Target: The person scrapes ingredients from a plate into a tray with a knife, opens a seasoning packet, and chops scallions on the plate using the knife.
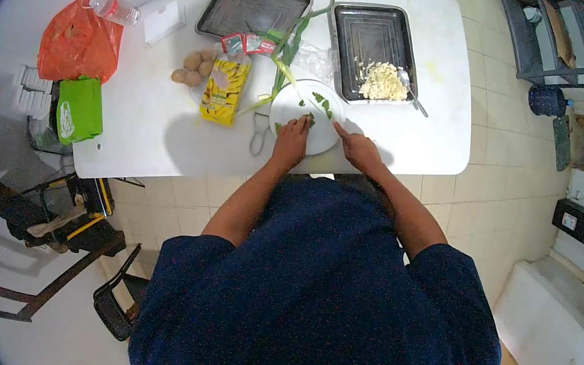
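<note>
A round white plate point(290, 106) lies near the front edge of the white table. My left hand point(291, 144) rests on it, fingers pressed down on small green leaf pieces point(310, 119). At the plate's right rim, my right hand point(359, 151) is closed with its index finger stretched forward, around what appears to be a knife; the blade hardly shows. More cut greens point(322, 103) lie beyond the fingers. Long green onion stalks point(286, 59) stretch from the plate toward the back. A grey looped utensil point(258, 139) sits left of the plate.
At the back right, a dark tray point(369, 30) holds pale chopped pieces point(384, 84) and a spoon point(417, 101). Another dark tray point(254, 12) stands left of it. Brown potatoes point(192, 67), a yellow packet point(223, 91), a red bag point(81, 42) and a bottle point(114, 10) are leftward.
</note>
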### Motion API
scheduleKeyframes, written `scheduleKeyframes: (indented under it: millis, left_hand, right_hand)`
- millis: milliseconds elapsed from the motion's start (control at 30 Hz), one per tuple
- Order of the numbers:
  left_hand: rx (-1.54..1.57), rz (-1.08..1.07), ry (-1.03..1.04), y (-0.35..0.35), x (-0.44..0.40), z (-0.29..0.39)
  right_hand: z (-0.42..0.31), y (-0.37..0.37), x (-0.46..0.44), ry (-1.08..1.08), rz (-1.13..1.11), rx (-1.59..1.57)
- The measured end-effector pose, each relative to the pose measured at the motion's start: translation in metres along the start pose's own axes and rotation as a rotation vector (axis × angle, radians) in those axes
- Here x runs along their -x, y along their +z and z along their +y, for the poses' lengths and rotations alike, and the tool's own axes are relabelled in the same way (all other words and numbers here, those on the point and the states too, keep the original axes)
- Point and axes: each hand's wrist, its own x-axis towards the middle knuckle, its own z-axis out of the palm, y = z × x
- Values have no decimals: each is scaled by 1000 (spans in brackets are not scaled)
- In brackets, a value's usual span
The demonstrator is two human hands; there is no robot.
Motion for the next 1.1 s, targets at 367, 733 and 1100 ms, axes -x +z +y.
scheduleKeyframes:
  millis: [367, 733, 1100]
  left_hand:
    - [24, -148, -105, -1, 9, 13]
    - [47, -178, -135, -8, 9, 19]
    - [56, -223, -192, -13, 8, 24]
  right_hand:
    - [-10, 15, 20, 5, -103, -41]
    - [-15, 21, 10, -34, -43, -33]
    - [-12, 17, 23, -9, -69, 43]
